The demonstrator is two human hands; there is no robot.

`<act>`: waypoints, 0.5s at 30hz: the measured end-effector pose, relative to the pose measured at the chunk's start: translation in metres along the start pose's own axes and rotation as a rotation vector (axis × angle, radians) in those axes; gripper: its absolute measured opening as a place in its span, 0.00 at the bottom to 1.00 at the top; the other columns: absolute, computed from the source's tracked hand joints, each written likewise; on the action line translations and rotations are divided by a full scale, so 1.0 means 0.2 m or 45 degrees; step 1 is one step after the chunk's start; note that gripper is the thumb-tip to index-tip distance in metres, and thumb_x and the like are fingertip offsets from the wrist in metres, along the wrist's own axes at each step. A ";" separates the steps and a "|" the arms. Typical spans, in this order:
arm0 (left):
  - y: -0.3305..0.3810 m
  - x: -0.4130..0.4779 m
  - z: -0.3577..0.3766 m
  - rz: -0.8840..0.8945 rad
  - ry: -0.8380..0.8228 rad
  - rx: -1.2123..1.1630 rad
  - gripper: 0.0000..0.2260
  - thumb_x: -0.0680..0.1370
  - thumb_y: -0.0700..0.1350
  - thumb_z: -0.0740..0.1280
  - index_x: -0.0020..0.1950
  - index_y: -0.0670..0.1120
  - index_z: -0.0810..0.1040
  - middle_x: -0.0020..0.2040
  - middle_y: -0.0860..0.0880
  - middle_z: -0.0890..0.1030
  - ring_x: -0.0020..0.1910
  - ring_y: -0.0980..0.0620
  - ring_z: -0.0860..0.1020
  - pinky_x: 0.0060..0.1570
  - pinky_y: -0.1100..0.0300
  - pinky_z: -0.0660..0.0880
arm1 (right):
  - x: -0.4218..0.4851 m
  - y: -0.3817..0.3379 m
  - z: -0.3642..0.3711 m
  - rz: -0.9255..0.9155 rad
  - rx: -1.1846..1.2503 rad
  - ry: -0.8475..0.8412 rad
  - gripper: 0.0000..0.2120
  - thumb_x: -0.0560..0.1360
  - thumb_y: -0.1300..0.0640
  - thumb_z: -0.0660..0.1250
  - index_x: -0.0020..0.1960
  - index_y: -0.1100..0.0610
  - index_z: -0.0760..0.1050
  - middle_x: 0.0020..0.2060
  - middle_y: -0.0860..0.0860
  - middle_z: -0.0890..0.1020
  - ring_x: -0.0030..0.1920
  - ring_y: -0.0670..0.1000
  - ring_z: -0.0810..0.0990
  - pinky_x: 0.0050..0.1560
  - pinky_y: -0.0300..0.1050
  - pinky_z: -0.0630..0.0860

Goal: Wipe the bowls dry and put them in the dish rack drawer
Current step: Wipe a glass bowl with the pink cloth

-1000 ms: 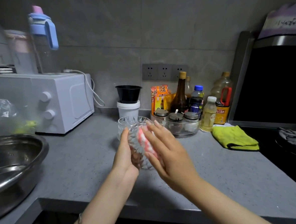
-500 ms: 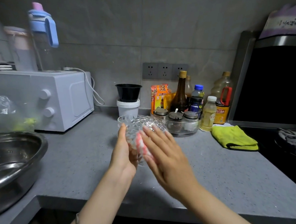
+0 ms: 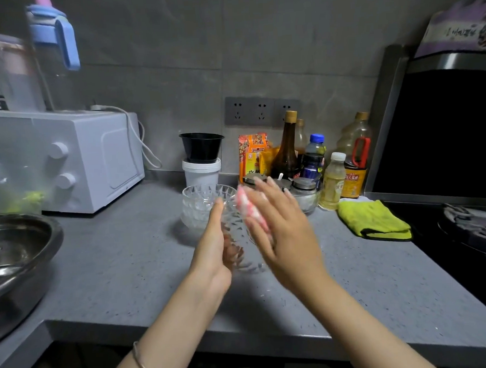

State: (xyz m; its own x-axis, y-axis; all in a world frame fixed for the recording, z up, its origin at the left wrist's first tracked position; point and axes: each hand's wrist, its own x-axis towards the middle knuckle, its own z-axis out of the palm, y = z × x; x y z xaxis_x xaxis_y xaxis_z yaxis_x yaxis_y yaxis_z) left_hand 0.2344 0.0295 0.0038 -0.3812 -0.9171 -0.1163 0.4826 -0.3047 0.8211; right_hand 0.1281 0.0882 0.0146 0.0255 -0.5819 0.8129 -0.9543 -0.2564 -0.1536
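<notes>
My left hand holds a clear cut-glass bowl on its side above the grey counter, thumb up along the rim and fingers curled behind the glass. My right hand lies flat with straight fingers, pressing a pink-and-white cloth against the bowl's right side. The held bowl is blurred. Just behind it a stack of matching glass bowls stands upright on the counter. No dish rack drawer is in view.
A steel basin sits at the left edge, a white microwave behind it. A white tub topped by a black bowl, condiment bottles and a yellow-green cloth line the back. A black stove is at right.
My right hand slid the cloth up and over the bowl's side while the left hand turned the bowl. Both hands drifted slightly right, uncovering the stack behind.
</notes>
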 end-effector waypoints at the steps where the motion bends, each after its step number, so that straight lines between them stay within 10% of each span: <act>1: -0.01 0.01 0.00 -0.009 0.025 0.010 0.28 0.68 0.67 0.68 0.55 0.46 0.81 0.50 0.41 0.84 0.49 0.43 0.83 0.51 0.48 0.79 | 0.02 0.04 -0.03 0.163 0.185 -0.025 0.21 0.80 0.41 0.50 0.68 0.47 0.71 0.63 0.44 0.76 0.67 0.41 0.68 0.70 0.47 0.66; 5: -0.02 0.03 -0.03 0.012 0.125 0.025 0.23 0.70 0.64 0.68 0.51 0.47 0.81 0.46 0.46 0.85 0.44 0.46 0.83 0.47 0.51 0.79 | -0.08 0.28 -0.03 0.554 0.857 -0.183 0.15 0.78 0.42 0.53 0.60 0.38 0.73 0.54 0.33 0.79 0.56 0.36 0.77 0.59 0.40 0.74; 10: -0.06 0.03 -0.04 0.026 0.231 0.124 0.28 0.62 0.71 0.70 0.45 0.48 0.78 0.37 0.47 0.76 0.30 0.52 0.75 0.40 0.56 0.77 | -0.36 0.47 -0.05 0.568 0.244 -0.400 0.23 0.78 0.38 0.51 0.52 0.53 0.78 0.38 0.47 0.80 0.40 0.42 0.78 0.46 0.47 0.76; 15: -0.13 0.02 -0.02 0.047 0.293 0.115 0.39 0.56 0.71 0.72 0.55 0.45 0.80 0.47 0.50 0.77 0.44 0.47 0.75 0.52 0.48 0.74 | -0.49 0.55 -0.06 0.507 0.082 -0.817 0.24 0.78 0.37 0.52 0.67 0.47 0.71 0.69 0.46 0.71 0.70 0.46 0.67 0.69 0.44 0.63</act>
State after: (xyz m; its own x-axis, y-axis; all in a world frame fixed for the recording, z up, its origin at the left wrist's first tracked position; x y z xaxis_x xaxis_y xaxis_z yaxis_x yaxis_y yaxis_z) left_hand 0.2227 0.0323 -0.0211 -0.1697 -0.9647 -0.2012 0.4164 -0.2553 0.8726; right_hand 0.0180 0.1267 -0.0758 -0.1303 -0.9699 0.2059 -0.9088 0.0338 -0.4158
